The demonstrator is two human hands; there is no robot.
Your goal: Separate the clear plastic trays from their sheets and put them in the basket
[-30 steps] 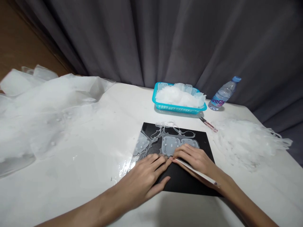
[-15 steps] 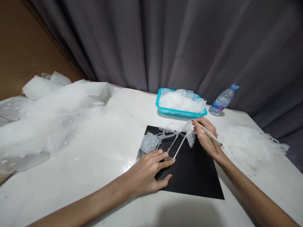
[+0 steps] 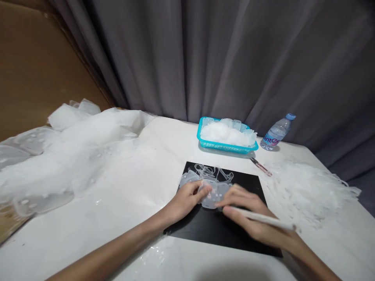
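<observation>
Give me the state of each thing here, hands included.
Left hand: gripping a translucent piece
Right hand: holding a white tool
Black mat: flat on the table
Blue basket: heaped full
Bottle: standing, capped
Pink-handled tool: lying down, unheld
Left pile: loose, heaped
Right pile: loose, heaped

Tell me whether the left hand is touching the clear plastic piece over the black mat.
Touching. The head view shows the left hand gripping the clear plastic piece, with its thumb lying across the piece's face.
</observation>
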